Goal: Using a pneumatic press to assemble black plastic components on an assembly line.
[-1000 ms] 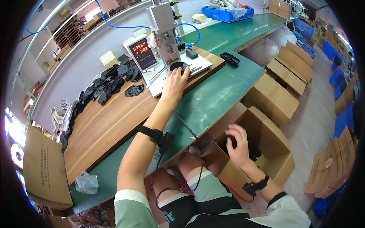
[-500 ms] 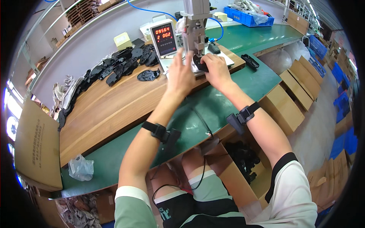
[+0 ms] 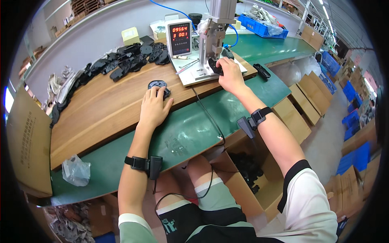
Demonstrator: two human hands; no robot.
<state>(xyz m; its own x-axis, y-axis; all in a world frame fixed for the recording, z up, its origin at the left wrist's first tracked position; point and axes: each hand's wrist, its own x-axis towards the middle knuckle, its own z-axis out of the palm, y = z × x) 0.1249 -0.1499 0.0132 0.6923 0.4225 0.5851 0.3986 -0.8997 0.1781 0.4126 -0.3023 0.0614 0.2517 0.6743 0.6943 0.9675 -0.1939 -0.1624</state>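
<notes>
My right hand (image 3: 232, 76) has its fingers closed on a black moulded plastic part (image 3: 214, 67) under the head of a grey metal press (image 3: 212, 38). Its fingertips partly hide that part. On the wooden board, my left hand (image 3: 153, 107) grips another black plastic part (image 3: 156, 84), fingers over its top and thumb at the near right side. This second part is flat and oval, partly covered by the fingers. Beside the press stands a white control box (image 3: 179, 38) with red lit digits. Tweezers (image 3: 187, 66) lie on the white press base (image 3: 198, 75).
A long heap of black plastic parts (image 3: 125, 60) lines the back of the wooden board (image 3: 97, 117). A black case-like piece (image 3: 262, 72) lies right of the press. A clear plastic bag (image 3: 76, 171) sits at the front left. Open cartons (image 3: 306, 99) stand at the right, and a blue crate (image 3: 263, 25) behind.
My left hand has come away from the press, moving left and nearer, onto the oval part on the board. My right hand stays at the press with its part. The view has shifted slightly.
</notes>
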